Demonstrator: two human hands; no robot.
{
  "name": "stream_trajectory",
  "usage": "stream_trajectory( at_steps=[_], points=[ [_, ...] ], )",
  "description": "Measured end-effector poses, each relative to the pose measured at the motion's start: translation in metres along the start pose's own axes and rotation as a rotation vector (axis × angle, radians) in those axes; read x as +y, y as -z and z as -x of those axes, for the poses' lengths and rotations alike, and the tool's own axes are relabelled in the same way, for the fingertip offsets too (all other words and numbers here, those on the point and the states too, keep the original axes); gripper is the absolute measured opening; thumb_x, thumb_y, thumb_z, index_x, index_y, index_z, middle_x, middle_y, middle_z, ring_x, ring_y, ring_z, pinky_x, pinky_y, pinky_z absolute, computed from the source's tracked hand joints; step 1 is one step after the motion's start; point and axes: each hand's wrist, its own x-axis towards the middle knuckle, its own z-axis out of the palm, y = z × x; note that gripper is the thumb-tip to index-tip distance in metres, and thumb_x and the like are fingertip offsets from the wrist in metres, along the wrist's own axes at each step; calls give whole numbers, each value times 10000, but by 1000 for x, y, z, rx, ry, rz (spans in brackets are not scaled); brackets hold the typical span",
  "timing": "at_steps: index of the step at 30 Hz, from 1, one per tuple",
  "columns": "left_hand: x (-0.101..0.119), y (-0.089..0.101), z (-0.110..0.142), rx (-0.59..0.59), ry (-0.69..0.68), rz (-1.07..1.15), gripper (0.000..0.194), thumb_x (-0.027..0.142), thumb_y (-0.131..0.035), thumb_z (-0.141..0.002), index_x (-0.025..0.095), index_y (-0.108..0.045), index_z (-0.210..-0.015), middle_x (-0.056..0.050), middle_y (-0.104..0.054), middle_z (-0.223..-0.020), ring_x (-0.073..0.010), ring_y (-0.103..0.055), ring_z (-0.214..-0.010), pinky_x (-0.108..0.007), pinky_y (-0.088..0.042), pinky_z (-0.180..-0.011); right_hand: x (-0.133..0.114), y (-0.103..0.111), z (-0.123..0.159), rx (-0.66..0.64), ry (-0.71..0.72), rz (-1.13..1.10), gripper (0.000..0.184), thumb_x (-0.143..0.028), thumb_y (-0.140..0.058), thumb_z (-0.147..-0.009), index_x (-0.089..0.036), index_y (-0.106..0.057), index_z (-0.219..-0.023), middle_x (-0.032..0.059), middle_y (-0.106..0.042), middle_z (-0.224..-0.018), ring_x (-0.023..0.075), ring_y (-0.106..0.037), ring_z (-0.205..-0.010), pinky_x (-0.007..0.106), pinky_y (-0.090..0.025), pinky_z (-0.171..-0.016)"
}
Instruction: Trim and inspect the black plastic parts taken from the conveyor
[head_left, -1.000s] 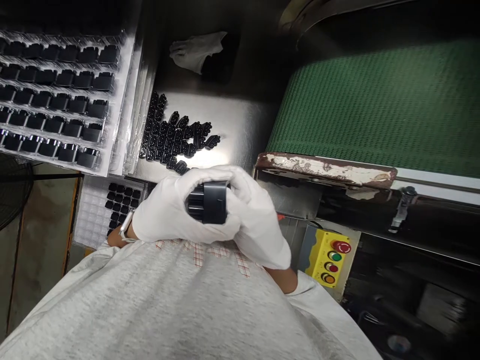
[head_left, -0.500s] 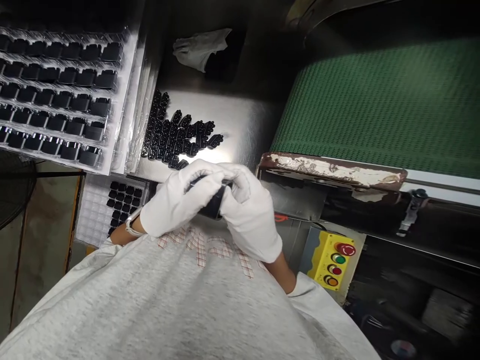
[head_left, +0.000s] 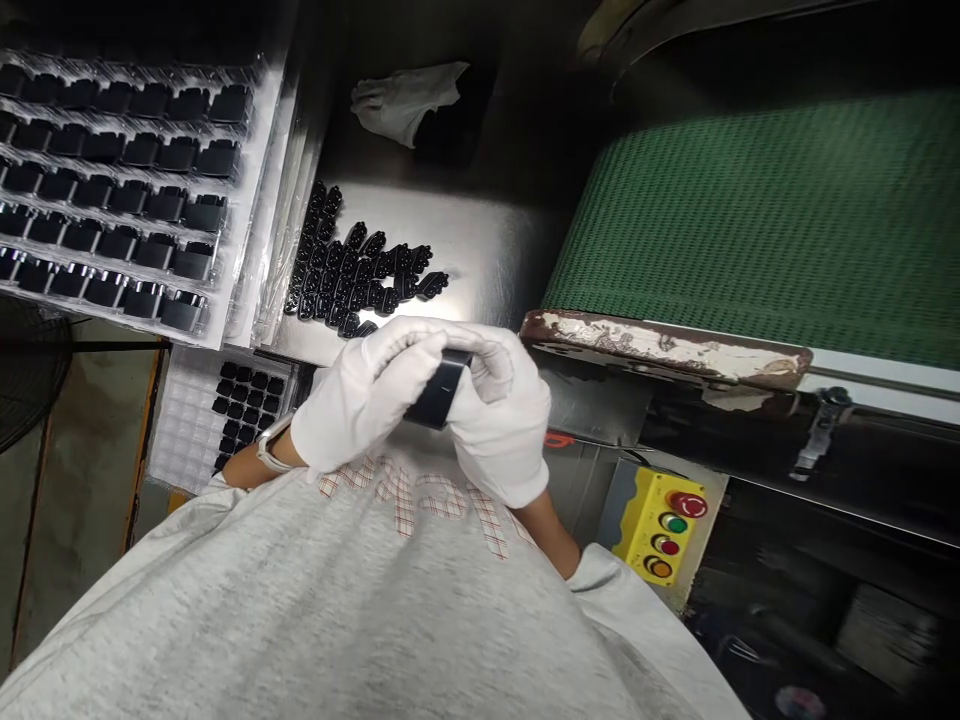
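Note:
Close to my chest, both white-gloved hands grip one black plastic case-like part point(head_left: 440, 392). My left hand point(head_left: 360, 395) closes on its left side, thumb near the top edge. On the other side my right hand point(head_left: 499, 415) wraps round it with curled fingers. A smooth dark face with a small light mark shows between the gloves; the rest is covered by the fingers. Just beyond my hands, many small glossy black parts point(head_left: 349, 270) lie in rows on the metal table point(head_left: 480, 240).
Stacked clear trays point(head_left: 161, 205) of black parts stand at left. Below them is a white tray point(head_left: 187, 420) partly filled with small black pieces. A green conveyor belt point(head_left: 750, 220) is at right, above a yellow button box point(head_left: 664, 525). A white glove point(head_left: 409, 100) lies at the back.
The black part has turned between my hands, so more of its flat face and its light mark show. My right hand has shifted slightly up and left.

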Motion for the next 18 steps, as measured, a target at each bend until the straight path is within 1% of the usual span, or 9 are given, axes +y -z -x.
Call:
stream_trajectory(
  at_steps=[2, 5, 7, 9, 12, 15, 18],
  points=[
    [-1, -1, 0, 10, -6, 8, 360, 424, -391, -1053, 243, -700, -1096, -26, -753, -1109, -163, -710, -1079, -328, -585, -1006, -1, 0, 0, -8, -30, 3, 311, -509, -590, -913, -211, -604, -1001, 79, -701, -1059, 204, -671, -1019, 388, -570, -956],
    [-2, -1, 0, 21, -28, 16, 362, 427, -388, -1052, 251, -702, -1097, -22, -754, -1104, -167, -715, -1076, -336, -596, -1000, -2, 0, -1, 1, -39, 24, 253, -457, -591, -901, -213, -603, -968, 70, -707, -1037, 202, -676, -1001, 377, -578, -936],
    [-2, -1, 1, 50, -36, 7, 362, 437, -386, -1051, 264, -699, -1110, -19, -752, -1111, -166, -714, -1080, -336, -604, -993, -4, 0, -2, -7, -44, 47, 192, -399, -588, -892, -212, -605, -933, 52, -711, -966, 187, -679, -925, 349, -587, -876],
    [-2, -1, 2, 99, -16, -35, 367, 459, -389, -1047, 278, -697, -1126, -18, -748, -1119, -166, -712, -1083, -335, -606, -991, -6, 0, -2, -34, -55, 51, 131, -338, -585, -879, -209, -608, -888, 35, -708, -887, 167, -671, -844, 313, -583, -815],
    [-1, -1, 3, 153, 26, -119, 389, 489, -386, -1041, 275, -703, -1110, -26, -747, -1089, -161, -717, -1054, -319, -610, -973, -8, 1, -1, -49, -76, 27, 87, -282, -582, -861, -206, -618, -838, 21, -703, -844, 146, -657, -799, 276, -568, -778],
    [-1, -2, 2, 151, 23, -155, 422, 490, -361, -1046, 246, -704, -1076, -36, -748, -1048, -157, -723, -1024, -301, -614, -945, -10, 2, -1, -36, -106, 14, 121, -309, -597, -852, -205, -618, -794, 16, -680, -806, 137, -628, -757, 264, -553, -726],
    [0, -2, 1, 125, 20, -208, 454, 470, -318, -1058, 222, -698, -1077, -50, -745, -1048, -165, -722, -1044, -310, -612, -937, -10, 1, -2, -23, -164, 10, 166, -363, -613, -851, -210, -617, -785, 16, -641, -757, 135, -580, -698, 257, -507, -621]
  ],
)
